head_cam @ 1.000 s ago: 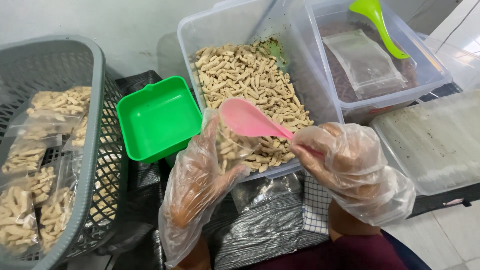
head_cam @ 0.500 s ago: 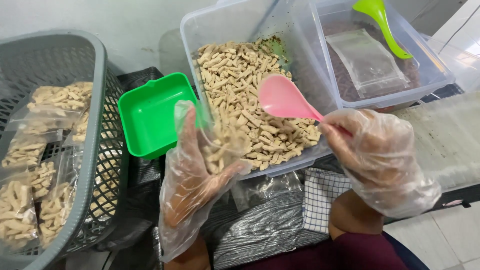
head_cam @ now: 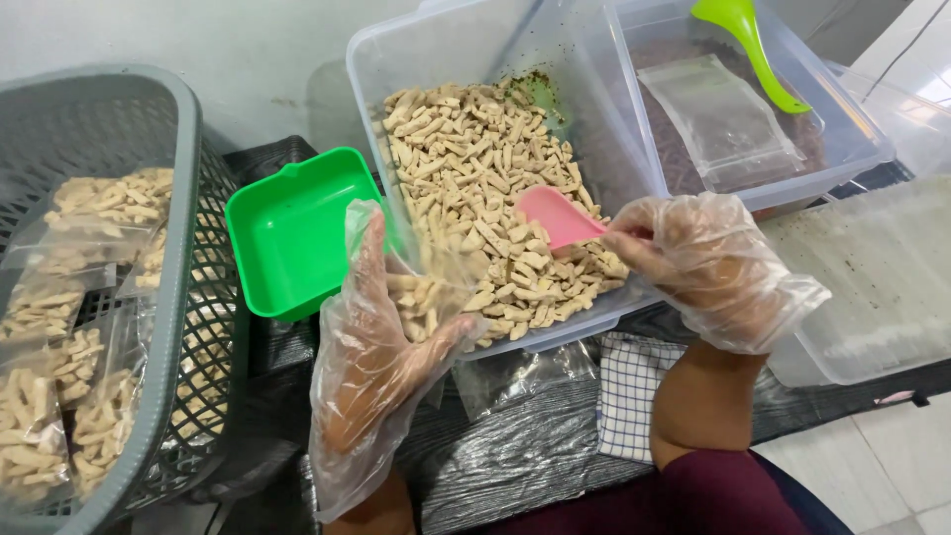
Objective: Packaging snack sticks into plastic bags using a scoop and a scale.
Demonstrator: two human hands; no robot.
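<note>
While a grey basket (head_cam: 188,248) at far left holds sealed bags (head_cam: 59,357) of pale snack sticks, a green tray (head_cam: 297,233) sits empty just beside it on a black-wrapped table (head_cam: 525,446). Beside the tray, a clear tub (head_cam: 396,59) is heaped with loose sticks (head_cam: 475,168), and its front edge stands between the person and the pile. Further right, a second tub (head_cam: 842,119) holds a dark snack, a flat clear packet (head_cam: 718,119) and a green scoop (head_cam: 743,40); a clear lid (head_cam: 872,287) lies at far right, and a checked cloth (head_cam: 629,396) shows beneath the first tub. Both hands wear loose plastic gloves. Left hand (head_cam: 381,347), fingers upright and thumb bent in, pinches a small clear bag (head_cam: 426,287) partly filled with sticks, held at the tub's near corner. Right hand (head_cam: 693,263) has its fingers curled shut around the handle of a pink scoop (head_cam: 555,216), whose bowl is dug into the loose sticks.
</note>
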